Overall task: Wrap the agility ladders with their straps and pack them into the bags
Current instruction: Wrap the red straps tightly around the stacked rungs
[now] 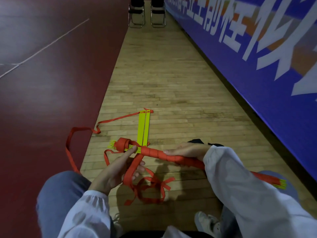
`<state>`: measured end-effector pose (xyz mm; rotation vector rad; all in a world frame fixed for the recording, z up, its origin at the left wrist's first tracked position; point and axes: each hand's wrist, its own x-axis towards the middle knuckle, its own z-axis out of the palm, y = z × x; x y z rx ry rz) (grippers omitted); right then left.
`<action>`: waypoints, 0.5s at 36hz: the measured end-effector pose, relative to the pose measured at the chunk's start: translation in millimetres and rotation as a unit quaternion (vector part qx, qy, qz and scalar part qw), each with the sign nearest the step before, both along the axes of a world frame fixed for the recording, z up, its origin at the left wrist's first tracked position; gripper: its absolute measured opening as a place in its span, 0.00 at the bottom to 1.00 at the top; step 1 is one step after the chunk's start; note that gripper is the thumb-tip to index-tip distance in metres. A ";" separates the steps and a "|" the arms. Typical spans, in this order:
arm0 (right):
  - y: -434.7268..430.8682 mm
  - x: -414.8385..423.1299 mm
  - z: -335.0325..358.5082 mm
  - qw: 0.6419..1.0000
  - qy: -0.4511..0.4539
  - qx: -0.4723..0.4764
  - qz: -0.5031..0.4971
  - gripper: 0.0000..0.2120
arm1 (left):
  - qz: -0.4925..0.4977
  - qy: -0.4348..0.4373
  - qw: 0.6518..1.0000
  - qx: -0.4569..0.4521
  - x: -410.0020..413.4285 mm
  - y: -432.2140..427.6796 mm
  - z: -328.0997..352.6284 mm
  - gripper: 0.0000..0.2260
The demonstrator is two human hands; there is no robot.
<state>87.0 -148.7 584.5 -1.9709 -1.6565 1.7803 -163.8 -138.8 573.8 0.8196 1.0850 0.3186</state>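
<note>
A bundle of yellow ladder rungs (pixel 171 156), wound in red strap, lies across my lap from lower right to centre. My right hand (pixel 187 150) grips the wound bundle from above. My left hand (pixel 118 166) holds the wide red strap (pixel 133 169), index finger stretched along the bare yellow rung ends near a thick red coil (pixel 122 144). Loose strap piles in loops (pixel 151 191) on the floor below. Two flat yellow rungs (pixel 144 128) lie on the wood ahead, with a red strap (pixel 118 119) trailing off to the left. A dark bag (pixel 197 140) peeks out behind my right hand.
I sit on a wooden floor strip (pixel 163 74) between a dark red court mat (pixel 42 91) on the left and a blue banner wall (pixel 257 66) on the right. Two folding chairs (pixel 147 16) stand at the far end. My shoe (pixel 207 222) is at the bottom.
</note>
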 end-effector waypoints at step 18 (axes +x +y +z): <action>-1.8 -5.6 10.8 0.996 -0.063 0.062 0.000 0.25 | 0.093 -0.046 0.994 0.017 4.7 3.3 -3.5 0.18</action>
